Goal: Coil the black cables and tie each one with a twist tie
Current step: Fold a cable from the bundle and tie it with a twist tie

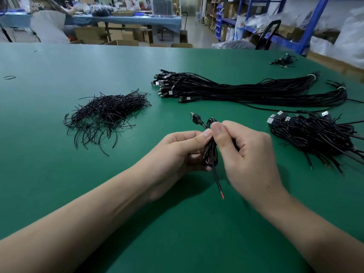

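Observation:
A coiled black cable (pixel 211 152) is held between both hands above the green table (pixel 59 174). My left hand (pixel 177 154) grips the coil from the left. My right hand (pixel 246 154) pinches its upper part with thumb and forefinger. The USB plug (pixel 195 117) sticks up and to the left, and a loose end with a red tip (pixel 222 196) hangs down. A heap of black twist ties (pixel 106 115) lies to the left. Whether a tie is around the coil cannot be seen.
A long bundle of straight black cables (pixel 246 91) lies across the table behind my hands. A pile of coiled cables (pixel 315 134) sits at the right. A few more cables (pixel 283 61) lie far right, a rubber band (pixel 9 77) far left. Shelves and boxes stand beyond.

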Motion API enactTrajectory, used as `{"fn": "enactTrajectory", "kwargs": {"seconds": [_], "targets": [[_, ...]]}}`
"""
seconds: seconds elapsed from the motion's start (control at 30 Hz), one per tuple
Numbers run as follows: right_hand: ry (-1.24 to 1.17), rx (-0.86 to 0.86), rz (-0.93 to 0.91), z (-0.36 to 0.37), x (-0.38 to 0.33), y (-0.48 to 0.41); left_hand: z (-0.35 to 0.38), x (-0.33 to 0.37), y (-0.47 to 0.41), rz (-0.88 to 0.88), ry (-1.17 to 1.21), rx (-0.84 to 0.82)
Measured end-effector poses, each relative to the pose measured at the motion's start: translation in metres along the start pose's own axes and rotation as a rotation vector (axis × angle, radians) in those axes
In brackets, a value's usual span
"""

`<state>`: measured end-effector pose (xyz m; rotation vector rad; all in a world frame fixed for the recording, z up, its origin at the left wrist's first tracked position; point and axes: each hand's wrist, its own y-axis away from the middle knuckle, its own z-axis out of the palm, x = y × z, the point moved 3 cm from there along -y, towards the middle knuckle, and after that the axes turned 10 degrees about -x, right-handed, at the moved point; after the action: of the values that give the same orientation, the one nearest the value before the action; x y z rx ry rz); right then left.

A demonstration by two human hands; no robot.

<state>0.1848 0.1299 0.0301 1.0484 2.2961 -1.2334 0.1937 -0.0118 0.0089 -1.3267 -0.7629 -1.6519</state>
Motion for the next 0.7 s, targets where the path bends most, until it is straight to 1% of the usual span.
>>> {"fn": "enactTrajectory", "kwargs": {"seconds": [0.07, 0.13, 0.17, 0.2, 0.27, 0.33, 0.37, 0.4, 0.47, 0.6, 0.67, 0.7], "targets": [[-0.021, 0.0, 0.004, 0.001, 0.001, -0.001, -0.001, -0.001, 0.0, -0.001, 0.033, 0.043], [-0.172, -0.023, 0.077, 0.004, 0.008, -0.002, -0.002, -0.001, 0.0, 0.073, -0.015, 0.174], [-0.271, -0.034, 0.135, 0.005, 0.012, -0.003, -0.003, 0.0, 0.001, 0.136, -0.1, 0.241], [-0.345, -0.037, 0.194, 0.006, 0.016, -0.004, -0.004, 0.003, 0.003, 0.207, -0.252, 0.301], [-0.429, -0.026, 0.296, 0.006, 0.02, -0.005, -0.005, 0.008, 0.007, 0.333, -0.664, 0.386], [-0.507, -0.031, 0.375, 0.008, 0.025, -0.004, -0.004, 0.014, 0.011, 0.415, -0.991, 0.41], [-0.541, -0.042, 0.395, 0.01, 0.026, -0.004, -0.003, 0.016, 0.012, 0.444, -1.085, 0.393], [-0.57, -0.058, 0.402, 0.012, 0.026, -0.003, -0.002, 0.017, 0.012, 0.461, -1.129, 0.373], [-0.592, -0.095, 0.395, 0.014, 0.026, -0.001, -0.002, 0.017, 0.012, 0.466, -1.136, 0.345], [-0.56, -0.142, 0.376, 0.016, 0.024, -0.001, -0.003, 0.017, 0.012, 0.449, -1.124, 0.348], [-0.511, -0.127, 0.361, 0.015, 0.024, -0.002, -0.002, 0.016, 0.011, 0.418, -1.108, 0.352], [-0.445, -0.122, 0.324, 0.014, 0.024, -0.002, -0.002, 0.014, 0.01, 0.387, -1.066, 0.337]]}}
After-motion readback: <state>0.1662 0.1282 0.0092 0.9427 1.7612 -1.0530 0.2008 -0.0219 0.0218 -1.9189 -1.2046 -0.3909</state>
